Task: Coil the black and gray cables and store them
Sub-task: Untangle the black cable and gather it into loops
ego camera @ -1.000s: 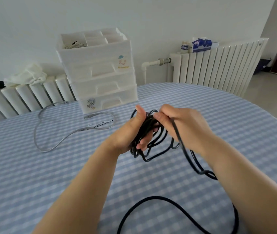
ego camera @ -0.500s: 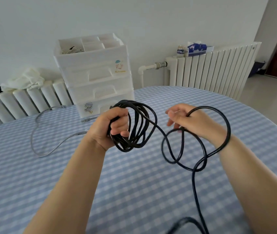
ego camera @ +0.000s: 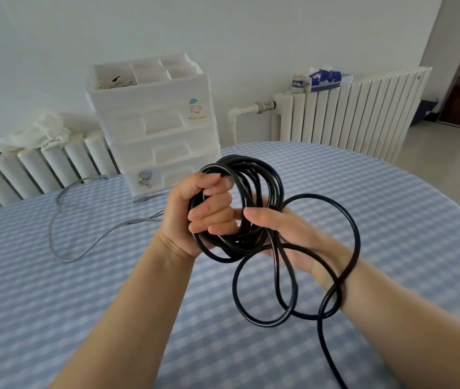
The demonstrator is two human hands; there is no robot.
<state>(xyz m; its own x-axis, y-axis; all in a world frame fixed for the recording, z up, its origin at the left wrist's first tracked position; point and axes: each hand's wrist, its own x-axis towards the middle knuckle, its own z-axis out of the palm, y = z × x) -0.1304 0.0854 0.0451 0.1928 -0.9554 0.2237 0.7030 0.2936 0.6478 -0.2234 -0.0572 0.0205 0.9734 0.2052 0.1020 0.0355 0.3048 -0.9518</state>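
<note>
Black cable: coiled bundle held above the table; loose loops hang over the right wrist, tail running off the bottom edge.
Left hand: fingers curled tight round the coil.
Right hand: thumb and fingers closed on strands at the coil's right side.
Table: blue checked cloth.
Gray cable: uncoiled on the table, far left.
Drawers: white unit at the table's far edge, closed.

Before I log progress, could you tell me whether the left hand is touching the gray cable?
Apart: the head view shows the left hand gripping the black cable while the gray cable lies on the table.
</note>
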